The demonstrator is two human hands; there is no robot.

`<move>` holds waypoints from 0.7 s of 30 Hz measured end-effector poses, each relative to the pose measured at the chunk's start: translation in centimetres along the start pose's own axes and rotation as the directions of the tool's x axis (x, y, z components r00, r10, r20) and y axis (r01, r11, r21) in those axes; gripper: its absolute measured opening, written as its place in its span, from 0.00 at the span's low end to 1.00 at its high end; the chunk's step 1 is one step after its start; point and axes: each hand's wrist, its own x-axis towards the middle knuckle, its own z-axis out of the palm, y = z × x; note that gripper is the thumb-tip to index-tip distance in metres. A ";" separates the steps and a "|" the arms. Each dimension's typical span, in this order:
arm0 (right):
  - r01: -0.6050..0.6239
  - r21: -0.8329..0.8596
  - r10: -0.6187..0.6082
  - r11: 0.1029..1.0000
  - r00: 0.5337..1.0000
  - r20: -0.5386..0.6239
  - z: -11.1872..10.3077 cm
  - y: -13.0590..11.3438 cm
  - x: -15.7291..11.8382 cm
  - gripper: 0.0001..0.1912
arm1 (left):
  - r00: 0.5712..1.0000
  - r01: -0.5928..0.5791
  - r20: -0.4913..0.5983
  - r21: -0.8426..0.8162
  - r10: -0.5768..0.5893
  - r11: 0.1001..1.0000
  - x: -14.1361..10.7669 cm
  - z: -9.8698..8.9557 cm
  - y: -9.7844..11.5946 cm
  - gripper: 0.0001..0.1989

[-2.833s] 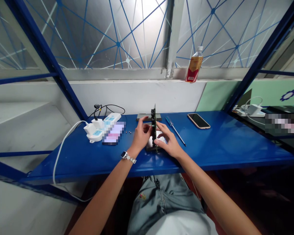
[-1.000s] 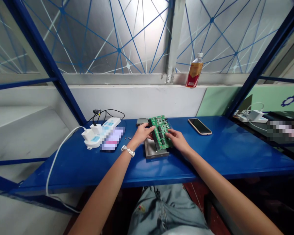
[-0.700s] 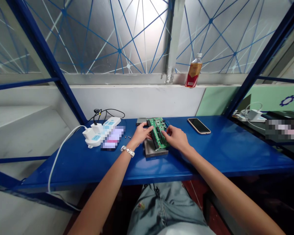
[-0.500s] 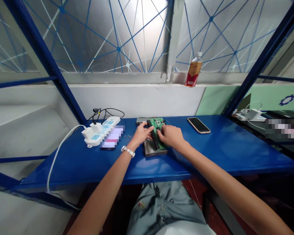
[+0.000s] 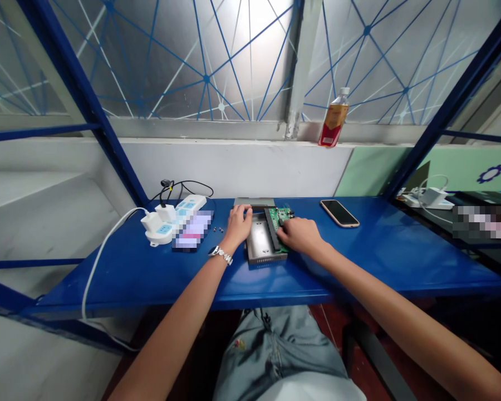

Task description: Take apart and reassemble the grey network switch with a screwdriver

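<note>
A shallow silver metal case (image 5: 267,259) lies on the blue table, its bare inside showing on the left. Along the case's left wall is my left hand (image 5: 239,224), its fingers bent at the rim and holding it. My right hand (image 5: 301,234) grips the right side of a green circuit board (image 5: 280,214) with a long black strip along its left edge. The board sits over the right part of the case; whether it rests on the case is hidden. Part of the right fingers is out of sight under the hand.
Tiny screws (image 5: 218,229) lie left of the case, beside a phone with a blurred screen (image 5: 192,234) and a white power strip (image 5: 162,231) with plugs. Another phone (image 5: 339,213) lies to the right. A flat grey object (image 5: 254,201) sits behind the case. A drink bottle (image 5: 334,120) stands on the sill.
The circuit board has shifted right in my right hand, uncovering the case's left inside. My left hand has let go of the board and moved to the case's left wall.
</note>
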 end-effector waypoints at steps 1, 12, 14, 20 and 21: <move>0.000 -0.007 0.000 1.000 1.000 0.015 0.2 0.1 0.0 0.21 | 1.000 0.021 0.022 0.029 -0.021 0.999 -0.1 0.2 -0.2 0.08; 0.025 -0.035 -0.022 0.999 0.997 0.072 0.1 0.7 -0.1 0.21 | 0.990 0.072 0.108 0.136 -0.087 0.988 -0.8 1.2 -0.6 0.12; 0.026 -0.054 -0.021 0.998 0.995 0.096 -0.1 1.1 0.1 0.21 | 0.984 0.099 0.131 0.185 -0.124 0.978 -0.8 1.0 -0.2 0.13; 0.033 -0.074 -0.026 0.997 0.995 0.101 -0.3 1.5 0.2 0.22 | 0.973 0.136 0.148 0.253 -0.177 0.958 -0.9 0.7 0.6 0.15; 0.033 -0.076 -0.025 0.997 0.994 0.104 -0.3 1.5 0.1 0.22 | 0.973 0.140 0.146 0.251 -0.180 0.958 -0.9 0.7 0.6 0.15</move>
